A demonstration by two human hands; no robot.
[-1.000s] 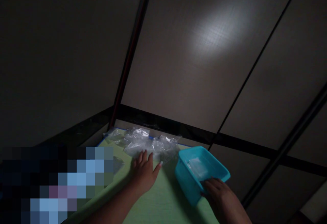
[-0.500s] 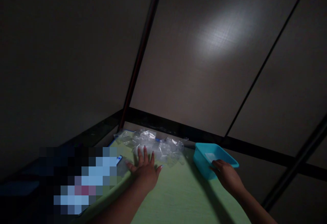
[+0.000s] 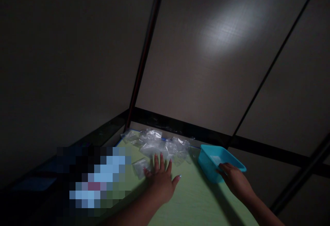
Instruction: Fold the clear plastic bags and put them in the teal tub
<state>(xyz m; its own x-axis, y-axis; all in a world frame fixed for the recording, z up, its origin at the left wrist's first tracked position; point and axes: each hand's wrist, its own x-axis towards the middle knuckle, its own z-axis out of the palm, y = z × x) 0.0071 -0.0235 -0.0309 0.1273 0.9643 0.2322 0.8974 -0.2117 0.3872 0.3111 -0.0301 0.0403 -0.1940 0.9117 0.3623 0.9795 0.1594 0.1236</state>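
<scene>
My left hand (image 3: 162,186) is spread over the green surface (image 3: 180,210), its fingers apart and pointing away from me. Beside its little finger lies a small flat clear plastic bag (image 3: 140,167); the finger overlaps its edge, and whether it presses on it I cannot tell. Just beyond the fingertips, crumpled clear plastic bags (image 3: 160,147) are heaped along the far edge. On the right, my right hand (image 3: 235,181) is closed on the near rim of a teal plastic basket (image 3: 207,164). Something pale, partly hidden by the wall and hand, sits inside the basket.
A dark wall panel (image 3: 180,81) with a black skirting strip (image 3: 180,125) rises right behind the surface. Another dark wall (image 3: 64,64) meets it in the corner at left. A blurred, pixelated patch covers the left edge of the surface.
My left hand has moved right and a little nearer me, and the small plastic bag shows more fully, further right. My right hand keeps hold of the basket. The whole view has shifted slightly.
</scene>
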